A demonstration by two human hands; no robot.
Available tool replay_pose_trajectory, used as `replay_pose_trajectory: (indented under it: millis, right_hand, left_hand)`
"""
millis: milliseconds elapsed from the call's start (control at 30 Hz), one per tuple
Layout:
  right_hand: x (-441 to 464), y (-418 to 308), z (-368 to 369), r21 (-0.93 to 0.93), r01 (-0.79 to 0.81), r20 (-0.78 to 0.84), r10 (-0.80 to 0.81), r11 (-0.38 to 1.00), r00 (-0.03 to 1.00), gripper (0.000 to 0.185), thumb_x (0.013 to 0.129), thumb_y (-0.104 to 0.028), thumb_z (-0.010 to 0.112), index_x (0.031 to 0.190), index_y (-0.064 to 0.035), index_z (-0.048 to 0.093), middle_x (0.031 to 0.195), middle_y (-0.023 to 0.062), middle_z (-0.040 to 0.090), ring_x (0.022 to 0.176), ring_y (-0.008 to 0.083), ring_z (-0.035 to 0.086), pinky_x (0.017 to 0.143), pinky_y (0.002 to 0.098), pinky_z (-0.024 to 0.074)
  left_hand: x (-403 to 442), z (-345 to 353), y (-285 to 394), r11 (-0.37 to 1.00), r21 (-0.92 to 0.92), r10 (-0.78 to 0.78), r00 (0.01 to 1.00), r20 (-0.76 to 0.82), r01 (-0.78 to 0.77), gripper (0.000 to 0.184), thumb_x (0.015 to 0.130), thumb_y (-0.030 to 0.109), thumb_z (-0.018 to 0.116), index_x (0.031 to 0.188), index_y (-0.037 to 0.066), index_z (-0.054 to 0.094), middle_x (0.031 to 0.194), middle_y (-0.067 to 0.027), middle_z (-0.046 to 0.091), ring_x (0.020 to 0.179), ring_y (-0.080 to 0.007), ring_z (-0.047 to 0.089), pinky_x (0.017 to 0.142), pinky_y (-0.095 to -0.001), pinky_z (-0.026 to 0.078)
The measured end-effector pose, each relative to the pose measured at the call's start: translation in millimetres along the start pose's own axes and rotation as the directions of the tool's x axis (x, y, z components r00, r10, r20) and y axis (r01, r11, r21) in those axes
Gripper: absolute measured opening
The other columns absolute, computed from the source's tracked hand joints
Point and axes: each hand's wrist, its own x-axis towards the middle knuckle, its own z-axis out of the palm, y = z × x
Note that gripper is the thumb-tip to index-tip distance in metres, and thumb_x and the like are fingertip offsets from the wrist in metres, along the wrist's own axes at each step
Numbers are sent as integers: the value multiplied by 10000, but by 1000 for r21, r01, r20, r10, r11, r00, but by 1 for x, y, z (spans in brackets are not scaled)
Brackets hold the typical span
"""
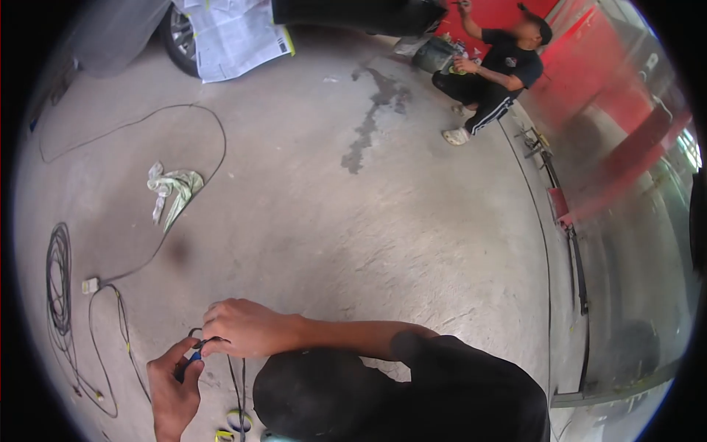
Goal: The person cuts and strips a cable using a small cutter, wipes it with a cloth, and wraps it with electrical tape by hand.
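My left hand (171, 387) is at the lower left, its thumb and fingers closed around a small blue-and-black object (194, 357), whose kind I cannot make out. Against it, my right hand (239, 329) reaches across from the right with the fingers pinched on a thin black cable (215, 340). The exact contact between cable and blue object is hidden by the fingers. Below the hands, dark cable strands (239, 383) run down beside my knee. A roll of tape (239, 421) lies on the floor under them, with a yellow-and-black item (224, 436) beside it.
A coiled cable (57, 276) and a white socket box (90, 285) lie at left. Its cord passes a crumpled cloth (177, 190). A paper-masked car (236, 40) stands at the back. One person (508, 62) squats by a red panel (504, 18); plastic sheeting (626, 243) hangs right.
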Motion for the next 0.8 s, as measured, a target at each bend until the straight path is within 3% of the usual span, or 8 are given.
replay_pose_trajectory:
  millis: [33,133,233,433,633,800]
  right_hand:
    - [0,1,-1,4,-12,23,12,1000,1000,330,916,-322,665,778,-22,666,758,135,609,814,343,619,712,467,498]
    - [-1,-4,-6,23,-31,-12,31,999,999,308,871,-281,710,754,4,696,745,170,629,780,385,638,692,483,504]
    - [-2,0,-4,-2,-25,44,26,1000,999,334,919,-313,658,761,-18,661,762,127,606,826,346,618,694,470,497]
    - [-1,0,1,-51,-21,42,23,998,999,328,905,-309,668,738,-26,655,741,122,592,828,347,622,687,471,495]
    - [-5,4,3,-64,-15,-23,13,998,1000,309,899,-284,672,722,-31,656,737,121,604,817,349,622,687,475,493]
    - [-5,3,4,-63,-11,-120,4,998,993,306,843,-268,716,685,-7,695,702,162,637,751,383,648,678,480,506]
  left_hand:
    - [1,-1,2,1000,-17,-25,1000,14,26,286,843,-102,614,1119,-53,674,611,49,441,561,-46,341,497,-254,263]
    - [2,1,-1,999,-34,10,1000,30,-9,307,849,-109,594,1142,-58,670,630,44,429,566,-43,329,498,-252,247]
    - [0,4,-3,999,-38,6,1000,26,-5,323,849,-119,584,1156,-61,666,644,38,430,580,-41,331,506,-249,242]
    - [-2,9,-10,999,-45,16,1000,-15,-16,341,848,-134,574,1171,-65,660,656,41,441,599,-40,340,517,-244,251]
    - [3,11,-5,998,-56,1,1000,-3,-1,350,831,-129,587,1172,-79,650,633,0,441,595,-68,370,510,-268,289]
    - [6,14,-6,998,-50,27,1000,-5,-27,372,858,-100,574,1211,-30,669,651,43,442,579,-23,328,491,-232,248]
